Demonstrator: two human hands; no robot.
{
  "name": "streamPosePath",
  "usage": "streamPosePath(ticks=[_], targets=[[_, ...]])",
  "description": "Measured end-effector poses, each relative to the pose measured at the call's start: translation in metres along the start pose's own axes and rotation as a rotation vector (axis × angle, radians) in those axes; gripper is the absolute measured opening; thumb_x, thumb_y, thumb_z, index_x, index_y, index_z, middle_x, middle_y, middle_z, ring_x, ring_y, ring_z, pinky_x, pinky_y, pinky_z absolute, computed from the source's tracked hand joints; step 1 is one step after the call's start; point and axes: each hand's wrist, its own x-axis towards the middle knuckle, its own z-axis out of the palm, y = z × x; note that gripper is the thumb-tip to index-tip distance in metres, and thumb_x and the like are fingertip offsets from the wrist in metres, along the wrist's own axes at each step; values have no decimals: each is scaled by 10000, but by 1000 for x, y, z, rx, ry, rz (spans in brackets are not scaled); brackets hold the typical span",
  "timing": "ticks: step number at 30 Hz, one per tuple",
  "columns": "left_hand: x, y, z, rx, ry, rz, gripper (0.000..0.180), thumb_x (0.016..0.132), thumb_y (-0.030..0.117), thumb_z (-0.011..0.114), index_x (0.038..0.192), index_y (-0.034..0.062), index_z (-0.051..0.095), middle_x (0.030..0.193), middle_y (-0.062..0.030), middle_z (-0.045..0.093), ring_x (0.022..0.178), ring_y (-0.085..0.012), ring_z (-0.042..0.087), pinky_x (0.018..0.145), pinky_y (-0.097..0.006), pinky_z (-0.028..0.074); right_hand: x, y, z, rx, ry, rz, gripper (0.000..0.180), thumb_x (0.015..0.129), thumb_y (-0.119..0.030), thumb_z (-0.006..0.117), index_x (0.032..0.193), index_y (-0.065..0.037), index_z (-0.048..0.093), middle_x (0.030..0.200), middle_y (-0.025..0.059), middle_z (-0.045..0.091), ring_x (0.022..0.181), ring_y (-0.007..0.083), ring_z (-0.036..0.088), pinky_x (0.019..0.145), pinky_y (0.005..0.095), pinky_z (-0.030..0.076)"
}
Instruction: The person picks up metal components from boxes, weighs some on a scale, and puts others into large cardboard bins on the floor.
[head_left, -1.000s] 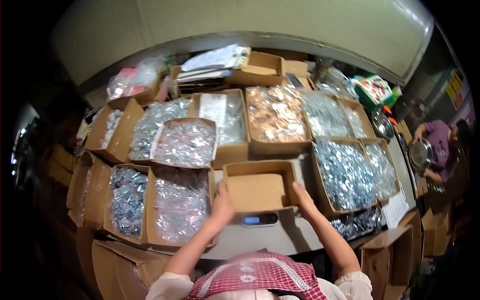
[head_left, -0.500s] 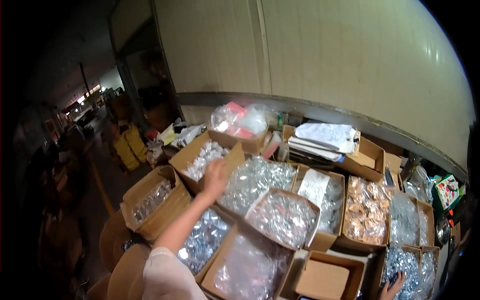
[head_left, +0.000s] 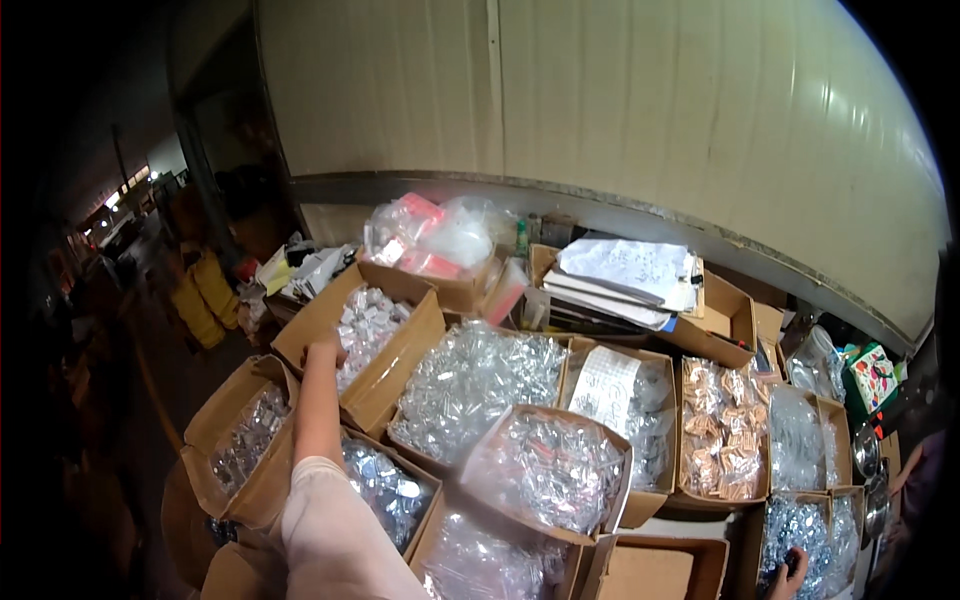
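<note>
- My hands: wide apart; can't tell either's grip.
- Left hand (head_left: 324, 352): in box (head_left: 400, 362) of whitish pieces (head_left: 373, 322), fingers partly hidden.
- Right hand (head_left: 789, 578): fingers bent, at blue-silver pieces (head_left: 796, 528).
- Between: open carton (head_left: 648, 572); copper packets (head_left: 722, 432) beyond.
- Papers (head_left: 625, 268) near wall (head_left: 610, 110).

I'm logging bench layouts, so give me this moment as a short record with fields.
Left hand: at the carton of small pale pieces; grip unclear
Right hand: at the bluish pieces, lower right; grip unclear
Copper-coloured pieces: right of centre
Papers: stacked at the back
Pink-and-clear bags: behind the pale pieces
</note>
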Motion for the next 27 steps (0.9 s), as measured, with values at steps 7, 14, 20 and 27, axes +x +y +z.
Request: streamPosePath(ticks=[7, 14, 20, 27], targets=[[-107, 69, -78, -666, 940, 333, 221, 692, 95, 642, 905, 39, 635, 886, -177, 662, 878, -323, 647, 752, -431, 502, 11, 33, -4, -35, 25, -222, 490, 810, -17, 504, 1295, 55, 497, 1303, 183, 527, 1232, 315, 477, 1098, 394, 318], [-232, 203, -57, -1042, -141, 551, 328, 679, 85, 659, 999, 20, 640, 848, -98, 639, 777, -198, 612, 675, -314, 475, 5, 21, -9, -51, 128, -313, 527, 816, -33, 490, 1337, 40, 471, 1342, 177, 499, 1254, 310, 459, 1107, 389, 312], [-231, 217, -23, -1049, -128, 632, 374, 768, 163, 728, 1084, -10, 626, 965, -84, 668, 834, -175, 633, 710, -302, 481, 6, 13, -24, 137, -110, -243, 324, 833, -14, 527, 1142, 29, 614, 1315, 145, 530, 1222, 257, 495, 1069, 346, 352], [-413, 289, -97, -1576, -762, 929, 135, 891, 158, 620, 954, 42, 588, 955, -82, 647, 784, -192, 677, 724, -358, 578, 21, 33, -67, 281, 41, -122, 246, 813, 59, 496, 1010, 10, 636, 1000, 75, 620, 927, 169, 596, 844, 283, 487]])
